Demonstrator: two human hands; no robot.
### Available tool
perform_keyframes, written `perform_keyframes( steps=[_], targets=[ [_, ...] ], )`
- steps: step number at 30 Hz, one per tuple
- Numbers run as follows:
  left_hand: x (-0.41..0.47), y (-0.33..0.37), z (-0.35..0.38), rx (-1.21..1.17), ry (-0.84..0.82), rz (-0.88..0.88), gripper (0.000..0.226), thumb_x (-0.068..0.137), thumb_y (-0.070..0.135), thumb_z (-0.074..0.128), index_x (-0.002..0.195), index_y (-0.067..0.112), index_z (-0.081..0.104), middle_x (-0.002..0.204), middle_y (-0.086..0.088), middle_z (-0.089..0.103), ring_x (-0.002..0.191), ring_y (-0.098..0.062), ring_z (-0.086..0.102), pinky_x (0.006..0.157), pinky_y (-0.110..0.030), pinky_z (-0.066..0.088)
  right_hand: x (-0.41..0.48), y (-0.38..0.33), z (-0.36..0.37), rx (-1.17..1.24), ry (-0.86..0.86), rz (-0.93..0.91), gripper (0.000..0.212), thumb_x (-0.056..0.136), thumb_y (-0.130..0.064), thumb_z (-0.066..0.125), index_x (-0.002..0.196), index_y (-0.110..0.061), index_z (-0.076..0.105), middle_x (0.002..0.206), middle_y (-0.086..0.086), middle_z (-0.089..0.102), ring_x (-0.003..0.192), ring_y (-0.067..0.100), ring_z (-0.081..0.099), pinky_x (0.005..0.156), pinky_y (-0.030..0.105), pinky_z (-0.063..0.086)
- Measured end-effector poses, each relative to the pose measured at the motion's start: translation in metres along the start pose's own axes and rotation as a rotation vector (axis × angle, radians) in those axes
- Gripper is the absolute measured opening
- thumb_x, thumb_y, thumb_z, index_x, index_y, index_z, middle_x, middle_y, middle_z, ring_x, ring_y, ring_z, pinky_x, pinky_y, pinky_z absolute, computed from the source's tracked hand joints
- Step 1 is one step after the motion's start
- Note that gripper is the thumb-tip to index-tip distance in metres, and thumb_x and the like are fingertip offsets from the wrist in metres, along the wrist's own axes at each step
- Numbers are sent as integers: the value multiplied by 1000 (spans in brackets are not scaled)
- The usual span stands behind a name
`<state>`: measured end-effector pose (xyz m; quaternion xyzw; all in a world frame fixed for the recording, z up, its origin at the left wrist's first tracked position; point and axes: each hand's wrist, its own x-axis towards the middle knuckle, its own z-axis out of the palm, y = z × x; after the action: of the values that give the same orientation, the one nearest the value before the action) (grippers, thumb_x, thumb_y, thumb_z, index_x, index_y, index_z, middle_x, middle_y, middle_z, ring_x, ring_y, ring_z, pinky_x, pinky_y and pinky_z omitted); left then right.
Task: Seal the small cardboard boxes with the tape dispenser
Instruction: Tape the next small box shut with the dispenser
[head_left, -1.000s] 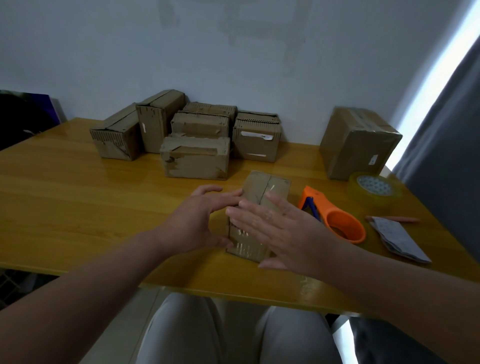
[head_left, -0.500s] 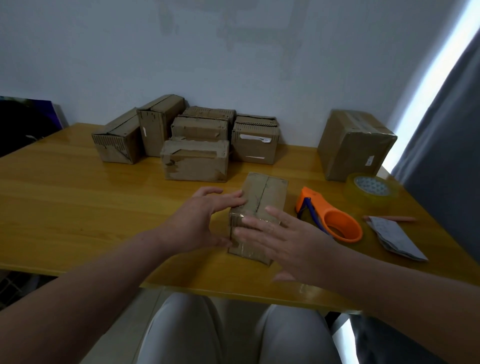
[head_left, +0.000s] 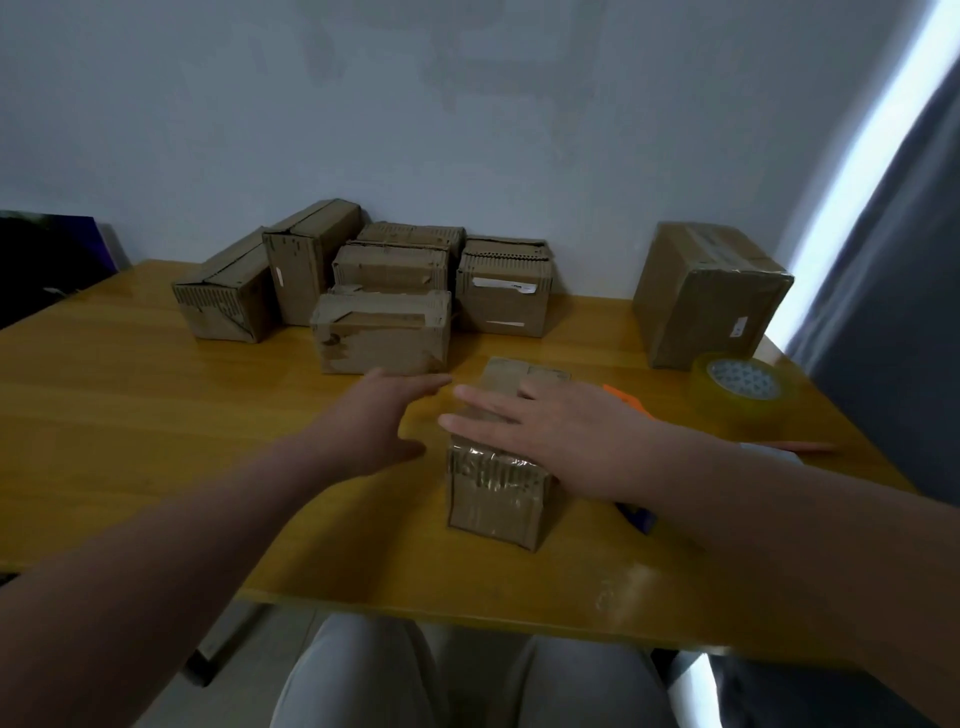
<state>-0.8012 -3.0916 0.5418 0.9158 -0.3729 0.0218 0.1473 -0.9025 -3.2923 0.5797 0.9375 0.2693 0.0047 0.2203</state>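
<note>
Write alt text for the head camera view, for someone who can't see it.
A right hand lies flat on a small cardboard box on a wooden table, the left hand open beside it. An orange tape dispenser peeks out behind the right hand, with a tape roll further right and more boxes by the wall.

My right hand (head_left: 561, 431) lies flat over the top of the small box (head_left: 498, 493) nearest the front edge of the counter (head_left: 130, 415), covering most of its seam. Behind that hand and forearm, the tape dispenser (head_left: 621, 399) shows only an orange tip. A dark blue scrap (head_left: 636, 514) below the forearm cannot be identified. The same arm half covers the folded paper (head_left: 769, 452) and pink pen (head_left: 810, 446) by the right edge. The label (head_left: 738, 327) on the large box (head_left: 696, 291) at the back right corner is too small to read. The dark object (head_left: 36, 260) at the back left is cut off by the frame.
</note>
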Motion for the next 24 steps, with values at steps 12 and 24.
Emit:
perform_keyframes(
  steps=[12,24],
  targets=[
    [119,-23,-36,186,68,-105,66,88,27,63,146,32,32,147,5,40,137,-25,24,106,-45,33,46,116,-6,-3,32,432,95,74,-26,78,145,-36,16,134,-1,41,114,22,46,90,37,48],
    [238,-40,-14,282,18,-48,72,85,35,64,147,32,27,152,3,29,137,-28,21,108,-48,33,101,238,70,8,-102,739,71,88,-21,60,147,-25,20,135,7,43,120,27,41,85,37,43]
  ],
)
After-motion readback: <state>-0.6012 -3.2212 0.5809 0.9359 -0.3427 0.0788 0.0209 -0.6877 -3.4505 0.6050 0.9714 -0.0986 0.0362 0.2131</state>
